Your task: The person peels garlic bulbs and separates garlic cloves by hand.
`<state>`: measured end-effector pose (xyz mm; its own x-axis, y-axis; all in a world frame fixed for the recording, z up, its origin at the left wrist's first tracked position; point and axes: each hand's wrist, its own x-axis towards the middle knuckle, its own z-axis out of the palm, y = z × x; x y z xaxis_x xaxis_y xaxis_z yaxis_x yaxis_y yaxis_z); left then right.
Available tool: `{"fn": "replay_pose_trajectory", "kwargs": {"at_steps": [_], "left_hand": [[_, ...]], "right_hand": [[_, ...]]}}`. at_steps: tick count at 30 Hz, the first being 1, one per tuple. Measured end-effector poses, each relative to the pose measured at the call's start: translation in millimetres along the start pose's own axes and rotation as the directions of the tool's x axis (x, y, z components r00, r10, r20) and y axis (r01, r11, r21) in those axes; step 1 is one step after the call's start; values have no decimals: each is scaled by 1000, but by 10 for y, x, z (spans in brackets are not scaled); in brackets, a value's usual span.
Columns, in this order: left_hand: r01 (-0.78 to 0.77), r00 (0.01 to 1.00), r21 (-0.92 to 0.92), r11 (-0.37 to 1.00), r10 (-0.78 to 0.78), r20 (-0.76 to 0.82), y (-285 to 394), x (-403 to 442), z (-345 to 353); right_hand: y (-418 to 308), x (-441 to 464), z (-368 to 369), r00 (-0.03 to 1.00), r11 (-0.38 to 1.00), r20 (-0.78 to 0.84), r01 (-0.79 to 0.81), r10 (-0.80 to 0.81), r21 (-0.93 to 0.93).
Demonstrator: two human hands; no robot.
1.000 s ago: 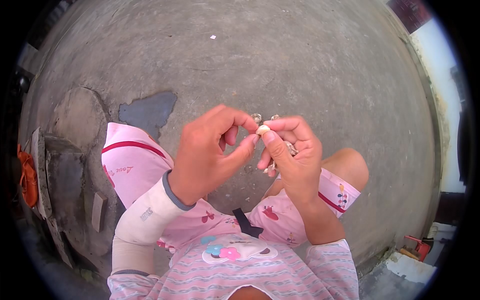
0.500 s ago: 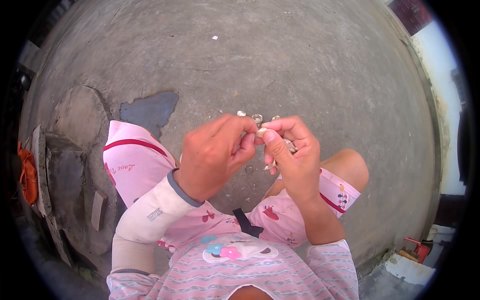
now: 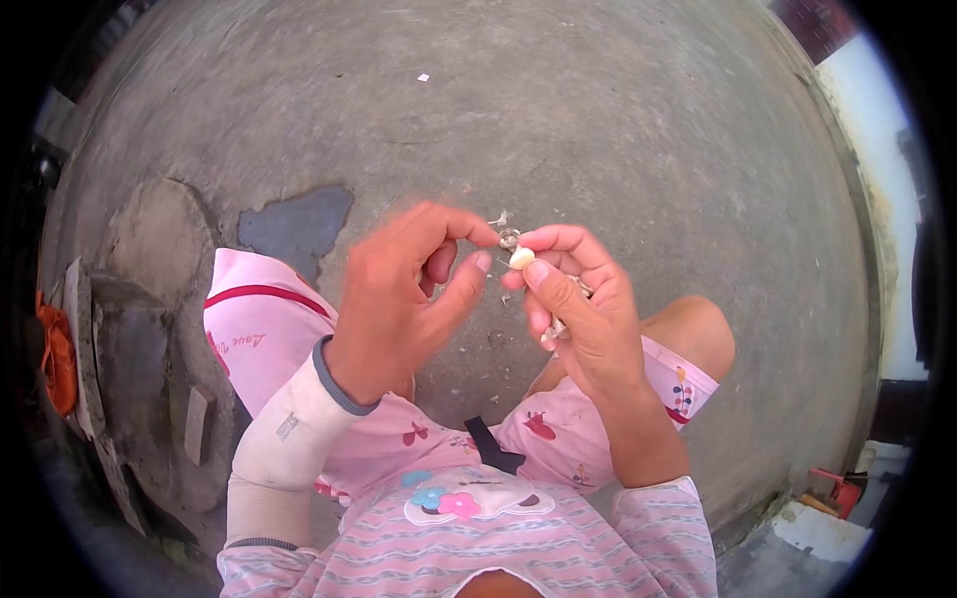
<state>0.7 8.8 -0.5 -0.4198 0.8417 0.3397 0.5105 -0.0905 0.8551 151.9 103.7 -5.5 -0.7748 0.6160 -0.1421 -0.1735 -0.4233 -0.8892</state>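
Between the thumb and index finger of my right hand (image 3: 593, 319) is a small pale garlic clove (image 3: 521, 258). The curled lower fingers of that hand also hold a papery garlic piece (image 3: 555, 329), mostly hidden in the palm. My left hand (image 3: 394, 284) is just left of the clove, its thumb and index finger apart with nothing visible between them. Beyond the fingertips, a garlic piece (image 3: 509, 239) shows on the concrete, partly covered by the hands. A shred of whitish skin (image 3: 500, 217) lies behind it.
Grey concrete ground (image 3: 618, 130) spreads ahead, with small scraps between my knees. A dark patch (image 3: 296, 221) marks it at left. Farther left are a small block (image 3: 198, 424) and an orange cloth-like item (image 3: 57, 354). A red object (image 3: 839, 491) is at lower right.
My left hand has drawn away from the clove to the left, and its thumb and index finger have parted. My right hand still pinches the clove, which now shows more.
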Motion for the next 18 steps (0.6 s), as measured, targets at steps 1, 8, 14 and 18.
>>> {"fn": "replay_pose_trajectory", "kwargs": {"at_steps": [1,8,14,18], "left_hand": [[-11,1000,-1,1000,11,18,10,-5,-2],[-35,999,34,999,34,30,3,-37,31],[-65,998,75,995,63,29,13,-39,36],[-47,998,71,996,44,40,27,-48,33]], "right_hand": [[-6,2,6,1000,1000,-10,17,-18,-7],[7,-20,68,987,962,-83,111,-136,-249],[38,-40,88,975,919,-55,185,-217,-347],[-3,-47,74,989,949,-61,112,-136,-295]]}}
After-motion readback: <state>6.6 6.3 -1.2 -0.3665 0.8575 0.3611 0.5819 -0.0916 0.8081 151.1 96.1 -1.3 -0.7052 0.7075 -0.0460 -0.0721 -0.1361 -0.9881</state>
